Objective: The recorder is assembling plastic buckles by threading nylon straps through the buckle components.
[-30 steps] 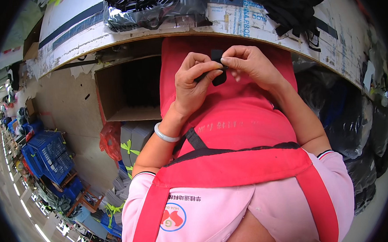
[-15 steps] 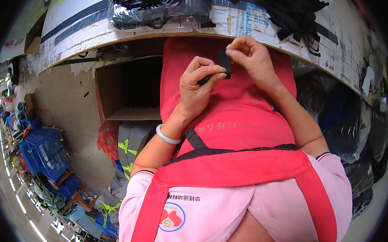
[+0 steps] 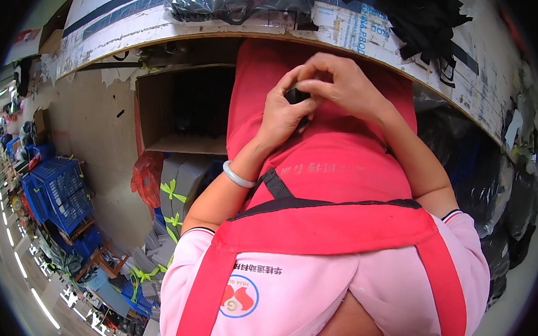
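Note:
Above my red apron (image 3: 334,140), my left hand (image 3: 281,109) is closed around a small black strap piece (image 3: 295,95). Most of it hides behind my fingers, so its full shape does not show. My right hand (image 3: 344,85) meets the left one, its thumb and fingertips pinched on the same black piece from the right. Both hands sit just below the table's near edge.
A clear plastic bag of black plastic buckles (image 3: 236,4) lies on the worn white tabletop (image 3: 122,39). Right of it is a heap of black straps (image 3: 422,20). An open cardboard box (image 3: 182,145) stands under the table; dark plastic bags (image 3: 476,169) are at the right.
My right hand has come down and left to meet my left hand. The black strip that stretched between them is now bunched and mostly covered. The view has shifted slightly.

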{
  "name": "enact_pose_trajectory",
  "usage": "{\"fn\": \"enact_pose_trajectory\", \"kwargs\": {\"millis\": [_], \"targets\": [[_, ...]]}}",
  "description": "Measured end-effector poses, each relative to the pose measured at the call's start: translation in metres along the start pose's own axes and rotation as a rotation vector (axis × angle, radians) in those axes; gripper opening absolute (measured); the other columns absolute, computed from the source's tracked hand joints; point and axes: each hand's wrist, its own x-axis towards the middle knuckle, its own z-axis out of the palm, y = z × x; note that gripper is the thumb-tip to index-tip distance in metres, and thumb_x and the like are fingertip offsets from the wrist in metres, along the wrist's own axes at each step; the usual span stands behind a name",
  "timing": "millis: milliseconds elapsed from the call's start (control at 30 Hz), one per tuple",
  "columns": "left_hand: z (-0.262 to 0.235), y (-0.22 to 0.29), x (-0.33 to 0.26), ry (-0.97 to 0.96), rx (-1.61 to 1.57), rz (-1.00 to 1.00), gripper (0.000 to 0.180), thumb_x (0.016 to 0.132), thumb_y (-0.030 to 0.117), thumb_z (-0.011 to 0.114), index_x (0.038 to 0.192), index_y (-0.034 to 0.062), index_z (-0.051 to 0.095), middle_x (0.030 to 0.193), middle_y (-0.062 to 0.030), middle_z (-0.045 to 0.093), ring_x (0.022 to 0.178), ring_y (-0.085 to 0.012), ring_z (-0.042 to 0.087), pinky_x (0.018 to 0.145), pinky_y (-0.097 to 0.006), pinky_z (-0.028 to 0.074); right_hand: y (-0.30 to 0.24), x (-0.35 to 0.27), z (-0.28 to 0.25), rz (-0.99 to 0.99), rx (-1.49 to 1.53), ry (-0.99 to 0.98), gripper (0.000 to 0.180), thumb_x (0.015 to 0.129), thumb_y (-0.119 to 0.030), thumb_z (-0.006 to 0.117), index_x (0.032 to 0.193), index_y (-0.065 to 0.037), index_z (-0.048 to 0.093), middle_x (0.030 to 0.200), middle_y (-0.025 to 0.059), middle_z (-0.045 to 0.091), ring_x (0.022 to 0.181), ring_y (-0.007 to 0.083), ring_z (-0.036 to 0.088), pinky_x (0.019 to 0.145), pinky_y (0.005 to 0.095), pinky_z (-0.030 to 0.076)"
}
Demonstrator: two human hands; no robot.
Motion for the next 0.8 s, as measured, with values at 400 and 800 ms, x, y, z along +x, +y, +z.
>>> {"fn": "enact_pose_trajectory", "kwargs": {"millis": [400,800], "targets": [[-0.014,-0.002,0.017,-0.163,0.339,0.07,0.021,0.089,0.013,0.066,0.107,0.0036,0.068,0.08,-0.0007,0.058,0.056,-0.0043,0.051,0.048,-0.019,0.039,0.016,-0.018,-0.045,0.193,0.05,-0.25,0.01,0.085,-0.009,0.065,0.088,0.0,0.063,0.074,0.002,0.061,0.067,0.0088,0.055,0.062,0.0233,0.045],[-0.029,-0.006,0.027,-0.238,-0.384,-0.316,0.015,0.092,0.02,0.06,0.096,0.0057,0.059,0.076,-0.0045,0.057,0.059,-0.0123,0.053,0.039,-0.021,0.036,0.044,-0.064,-0.138,0.032,-0.547,0.922,0.029,0.083,-0.022,0.07,0.107,-0.007,0.065,0.108,0.0099,0.06,0.104,0.0259,0.055,0.092,0.0349,0.043]]}}
